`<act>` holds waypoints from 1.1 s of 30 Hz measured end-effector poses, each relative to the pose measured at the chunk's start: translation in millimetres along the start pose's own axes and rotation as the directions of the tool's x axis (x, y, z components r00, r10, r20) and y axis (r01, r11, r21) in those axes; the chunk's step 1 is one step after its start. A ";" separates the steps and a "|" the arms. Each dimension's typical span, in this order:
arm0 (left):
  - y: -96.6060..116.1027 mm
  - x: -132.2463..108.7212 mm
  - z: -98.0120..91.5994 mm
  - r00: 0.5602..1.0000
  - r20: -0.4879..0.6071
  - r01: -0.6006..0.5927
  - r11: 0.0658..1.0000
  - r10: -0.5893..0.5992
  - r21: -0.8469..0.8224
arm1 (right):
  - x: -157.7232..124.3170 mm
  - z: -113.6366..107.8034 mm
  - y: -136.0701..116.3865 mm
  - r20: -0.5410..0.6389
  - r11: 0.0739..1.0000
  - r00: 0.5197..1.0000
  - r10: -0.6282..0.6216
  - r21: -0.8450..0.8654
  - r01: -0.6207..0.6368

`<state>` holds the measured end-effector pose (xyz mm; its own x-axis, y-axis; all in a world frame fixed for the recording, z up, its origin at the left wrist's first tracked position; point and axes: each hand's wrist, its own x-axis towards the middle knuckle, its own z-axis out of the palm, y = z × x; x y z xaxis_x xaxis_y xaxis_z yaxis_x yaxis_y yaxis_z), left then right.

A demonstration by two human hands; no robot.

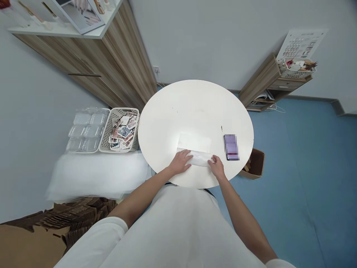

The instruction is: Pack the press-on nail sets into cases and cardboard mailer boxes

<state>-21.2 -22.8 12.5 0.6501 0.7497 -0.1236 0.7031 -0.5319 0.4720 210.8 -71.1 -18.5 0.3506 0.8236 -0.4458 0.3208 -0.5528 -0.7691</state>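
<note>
A thin white sheet [194,141] lies on the round white table [195,100], near its front edge. Its front part forms a flat, slightly shiny band [199,158]. On the left end of this band rests my left hand [181,162], fingers apart and lying flat. My right hand [216,166] pinches the band's right end between thumb and fingers. To the right of my right hand lies a phone with a purple screen [231,147].
Left of the table stand a white basket of printed cards [119,130], clear plastic boxes [87,128] and a stack of translucent sheets [97,175]. A cardboard box [256,163] sits on the floor at the right. Cabinets [125,48] stand behind on the left.
</note>
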 end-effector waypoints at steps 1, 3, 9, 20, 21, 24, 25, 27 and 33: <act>5.3 1.9 2.4 0.998 0.048 -0.046 0.998 0.044 0.034 | 0.9 3.7 -1.9 -0.001 1.000 1.000 0.005 0.014 -0.005; 13.2 4.9 8.5 0.989 0.120 -0.092 0.992 0.081 0.090 | 3.4 10.0 -6.3 0.007 0.999 1.000 0.026 0.024 -0.026; 19.3 7.7 20.9 0.982 0.182 -0.088 0.984 0.059 0.156 | 13.5 16.7 -19.6 0.057 0.993 0.993 0.105 0.054 -0.108; 22.7 14.6 27.5 0.981 0.193 -0.068 0.982 0.033 0.178 | 8.9 10.0 -21.9 0.187 0.997 0.979 -0.077 0.025 0.074; 23.0 15.0 27.9 0.981 0.191 -0.065 0.982 0.031 0.176 | 6.9 10.6 -18.4 0.177 0.998 0.982 -0.067 0.026 0.063; 23.4 15.4 27.3 0.981 0.193 -0.057 0.984 0.023 0.171 | 3.0 15.4 -10.4 0.138 1.000 0.990 -0.007 0.022 0.004; 23.5 15.2 26.7 0.980 0.197 -0.055 0.984 0.020 0.170 | 2.5 17.4 -9.2 0.132 1.000 0.991 0.011 0.023 -0.014; 23.7 14.5 25.4 0.979 0.203 -0.052 0.985 0.018 0.164 | 2.4 20.4 -8.8 0.121 0.998 0.992 0.041 0.033 -0.045; 24.2 7.9 25.8 0.986 0.160 -0.067 0.990 0.046 0.126 | 1.6 12.9 -5.8 -0.004 0.994 0.995 0.101 0.043 -0.100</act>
<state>8.4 -40.0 0.4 0.7196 0.6516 -0.2400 0.6888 -0.6260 0.3657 198.2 -65.0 -20.6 0.3846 0.7633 -0.5191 0.2460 -0.6268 -0.7394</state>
